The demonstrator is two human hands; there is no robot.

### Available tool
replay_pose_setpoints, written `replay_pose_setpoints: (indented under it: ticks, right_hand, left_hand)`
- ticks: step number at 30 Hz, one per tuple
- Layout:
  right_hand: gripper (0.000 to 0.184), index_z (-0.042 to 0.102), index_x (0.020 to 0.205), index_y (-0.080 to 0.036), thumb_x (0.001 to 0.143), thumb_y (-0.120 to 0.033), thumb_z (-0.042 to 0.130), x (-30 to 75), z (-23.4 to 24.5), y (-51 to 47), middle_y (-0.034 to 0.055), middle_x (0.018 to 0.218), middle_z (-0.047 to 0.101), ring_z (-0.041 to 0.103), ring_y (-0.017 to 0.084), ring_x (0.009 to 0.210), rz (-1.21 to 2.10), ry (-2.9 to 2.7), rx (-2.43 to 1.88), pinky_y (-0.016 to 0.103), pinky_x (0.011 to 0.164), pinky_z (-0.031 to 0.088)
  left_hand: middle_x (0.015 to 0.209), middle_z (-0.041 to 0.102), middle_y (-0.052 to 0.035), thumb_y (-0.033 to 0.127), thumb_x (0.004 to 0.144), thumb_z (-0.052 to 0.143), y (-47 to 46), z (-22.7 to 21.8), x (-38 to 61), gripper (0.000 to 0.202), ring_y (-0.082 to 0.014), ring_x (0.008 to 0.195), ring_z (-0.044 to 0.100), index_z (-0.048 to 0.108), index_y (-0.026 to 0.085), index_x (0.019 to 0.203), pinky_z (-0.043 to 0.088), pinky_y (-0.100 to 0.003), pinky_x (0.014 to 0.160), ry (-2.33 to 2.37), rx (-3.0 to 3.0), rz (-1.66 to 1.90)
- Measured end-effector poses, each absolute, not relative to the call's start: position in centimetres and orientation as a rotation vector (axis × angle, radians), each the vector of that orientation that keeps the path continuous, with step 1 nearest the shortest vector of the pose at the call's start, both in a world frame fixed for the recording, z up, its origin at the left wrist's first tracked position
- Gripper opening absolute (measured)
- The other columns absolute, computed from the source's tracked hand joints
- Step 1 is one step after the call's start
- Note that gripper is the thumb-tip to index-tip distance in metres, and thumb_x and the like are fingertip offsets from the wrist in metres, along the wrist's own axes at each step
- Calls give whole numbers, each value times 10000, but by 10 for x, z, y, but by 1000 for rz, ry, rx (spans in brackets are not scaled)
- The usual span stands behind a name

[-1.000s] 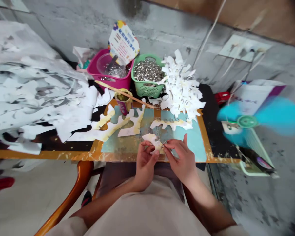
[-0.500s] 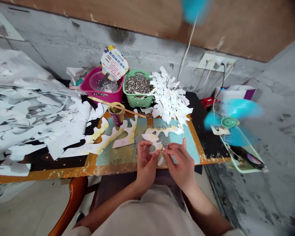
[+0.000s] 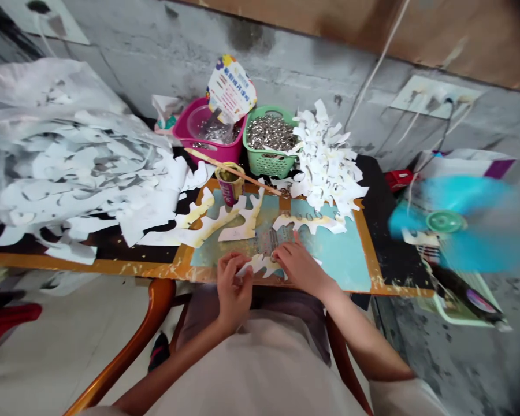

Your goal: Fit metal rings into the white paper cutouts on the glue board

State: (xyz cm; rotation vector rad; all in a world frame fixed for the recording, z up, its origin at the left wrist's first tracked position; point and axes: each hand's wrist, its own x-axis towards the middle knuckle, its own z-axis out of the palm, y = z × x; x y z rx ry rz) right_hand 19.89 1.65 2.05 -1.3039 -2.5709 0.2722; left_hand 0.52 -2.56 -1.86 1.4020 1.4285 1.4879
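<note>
Both your hands have dropped since half a second ago: the paper cutout (image 3: pixel 260 264) was held up off the table, now it lies at the near edge of the teal cutting mat (image 3: pixel 344 260).

Left hand (image 3: pixel 234 288): fingers curled, thumb and fingertips pinching the cutout's left end.

Right hand (image 3: pixel 298 267): fingers together, pointing left, bearing down on the cutout's right end. Can't tell whether they also pinch something underneath.

The cutout is white with yellowish glue staining and sits between the two hands, just in front of your lap.

Around it:
- More glue-stained cutouts (image 3: pixel 219 222) lie on the mat beyond your left hand; another one (image 3: pixel 312 222) lies beyond your right hand.
- Glue can (image 3: pixel 229 186) stands upright at the mat's far-left corner, with a stick (image 3: pixel 242 172) lying across its top.
- Green basket (image 3: pixel 268 164) behind the can is full of small silver metal parts, too small to identify.
- Pink basket (image 3: pixel 208 149) is just left of the green one, touching or nearly so. A printed paper fan (image 3: pixel 231 88) stands in it.
- Pile of white cutouts (image 3: pixel 329 162) is stacked right of the green basket, spilling onto the mat's far edge.
- Heap of white paper offcuts (image 3: pixel 69 167) covers the left of the table (image 3: pixel 91 264).
- Blue desk fan (image 3: pixel 455 225) is spinning at the right, blades blurred.
- Wall socket (image 3: pixel 433 92) with plugs sits on the concrete wall above it.
- Wooden chair arm (image 3: pixel 125 352) is at lower left.
</note>
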Motion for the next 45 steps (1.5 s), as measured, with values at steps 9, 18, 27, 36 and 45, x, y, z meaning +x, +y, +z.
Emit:
replay_pose_setpoints:
  ticks: [9, 18, 27, 36, 45]
  right_hand:
    - [152, 699, 904, -212, 948, -204, 554, 194, -21, 13, 79, 1016, 618, 507, 252, 1030, 176, -2374, -1332, 540, 1098, 320]
    - [169, 666, 908, -175, 915, -106, 512, 195, -33, -9, 86, 971, 606, 510, 242, 1005, 98, -2365, -1282, 510, 1116, 290]
    - [277, 644, 1160, -216, 902, -150, 567, 220, -11, 12, 86, 1063, 629, 510, 258, 1039, 211, -2366, -1156, 435, 938, 407]
    - [143, 686, 915, -199, 958, -177, 551, 218, -19, 47, 45, 915, 701, 539, 213, 949, 134, -2725, -801, 376, 857, 371]
    - [209, 680, 991, -172, 989, -154, 472, 229, -24, 31, 62, 919, 700, 551, 203, 947, -4, -2732, -767, 425, 973, 350]
  left_hand:
    - [1198, 682, -65, 162, 858, 611, 10, -8, -12, 379, -280, 1327, 488, 531, 231, 1222, 142, -609, 1206, 1204, 2383, 878]
    - [1017, 750, -20, 141, 853, 602, 36, -24, -2, 297, -275, 1277, 518, 616, 226, 1137, 51, -649, 1197, 1110, 2308, 597]
    - [1034, 734, 24, 155, 886, 595, 28, -34, -2, 194, -232, 1147, 570, 729, 270, 805, 31, -611, 1206, 1044, 2575, 826]
    - [1073, 721, -10, 178, 900, 605, 26, -36, -4, 192, -220, 1072, 586, 743, 275, 809, 188, -544, 1175, 1063, 2638, 877]
    - [951, 767, 22, 171, 896, 601, 29, -43, -9, 185, -238, 1115, 601, 743, 288, 917, 103, -574, 1194, 1038, 2621, 848]
